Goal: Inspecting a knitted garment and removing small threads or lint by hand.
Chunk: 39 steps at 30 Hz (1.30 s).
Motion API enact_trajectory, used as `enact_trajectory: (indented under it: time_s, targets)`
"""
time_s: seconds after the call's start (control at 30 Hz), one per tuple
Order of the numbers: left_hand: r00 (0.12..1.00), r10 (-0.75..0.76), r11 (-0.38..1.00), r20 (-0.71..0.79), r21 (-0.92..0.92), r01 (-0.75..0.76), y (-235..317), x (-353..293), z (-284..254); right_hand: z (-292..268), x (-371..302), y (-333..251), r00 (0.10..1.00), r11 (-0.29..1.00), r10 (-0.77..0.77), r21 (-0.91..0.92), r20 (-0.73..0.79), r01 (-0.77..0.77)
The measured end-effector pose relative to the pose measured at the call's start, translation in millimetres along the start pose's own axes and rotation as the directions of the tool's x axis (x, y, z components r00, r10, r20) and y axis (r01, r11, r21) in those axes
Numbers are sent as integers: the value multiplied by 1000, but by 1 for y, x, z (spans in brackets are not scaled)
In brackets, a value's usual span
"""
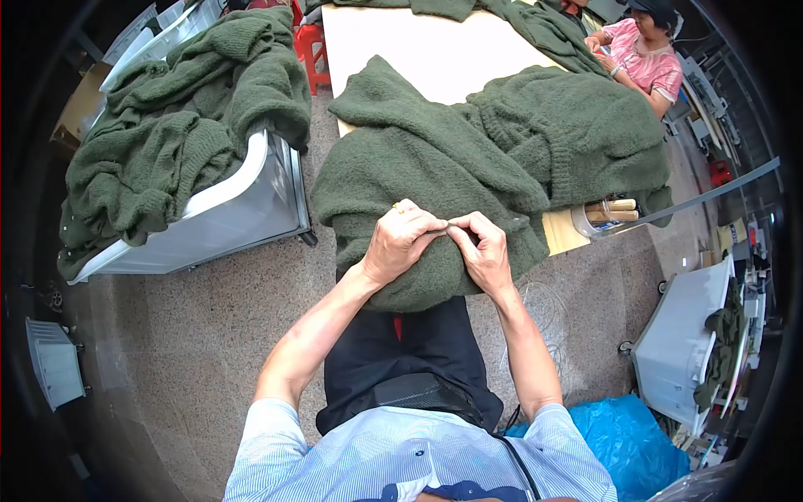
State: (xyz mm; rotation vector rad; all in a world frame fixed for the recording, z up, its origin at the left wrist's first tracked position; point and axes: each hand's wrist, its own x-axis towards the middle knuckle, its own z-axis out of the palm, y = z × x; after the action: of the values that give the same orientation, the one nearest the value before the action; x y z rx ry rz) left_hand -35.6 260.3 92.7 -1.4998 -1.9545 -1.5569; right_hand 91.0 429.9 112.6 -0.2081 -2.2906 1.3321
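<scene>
A long pale wooden worktable [435, 50] runs away from the person, and a heap of dark green fuzzy knitted garments [577, 134] lies across its near end. To the left, a white plastic tub on wheels [242, 209] stands on the speckled stone floor [184, 335], piled over its rim with more green knitwear [176, 125], seemingly a stock of the same pieces kept within reach. A second white tub [682, 343] stands at the lower right, and a blue plastic bag [636, 431] lies by the person's right hip.

One dark green knitted sweater [418, 176] is drawn off the table edge and draped down over the person's lap, which brings its fabric close under the eyes. Both hands meet on it at mid-lap. The left hand [400, 243] is closed, its thumb and fingers pinching a small fold of the knit; the right hand [483, 251] is likewise closed on the same fold, just beside and touching the left, so the fabric is held taut between them.

A small round container of pale wooden sticks [609, 216] sits at the table's near corner. At the far right of the table another person in a pink top [648, 58] handles green knitwear too.
</scene>
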Motion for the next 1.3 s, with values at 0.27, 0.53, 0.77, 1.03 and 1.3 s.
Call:
enact_trajectory:
  time_s: [0.27, 0.53, 0.77, 1.03, 1.3]
  targets:
    - [995, -79, 995, -65, -61, 75, 2, -2, 8, 8, -2, 4, 995, 992, -86, -97, -52, 80]
    - [980, -167, 985, -106, -69, 160, 9, -1, 11, 15, -7, 12, 953, 935, -285, -250, -103, 253]
    - [987, -155, 988, -44, -31, 154, 4, 3, 9, 19, -8, 13, 953, 938, -273, -256, -134, 233]
    - [998, -65, 997, -23, 46, 66, 2, 0, 11, 10, -6, 7, 981, 978, -159, -153, -111, 141]
    - [982, -183, 982, -54, -57, 180, 5, -3, 12, 20, -10, 6, 915, 879, -387, -342, -110, 331]
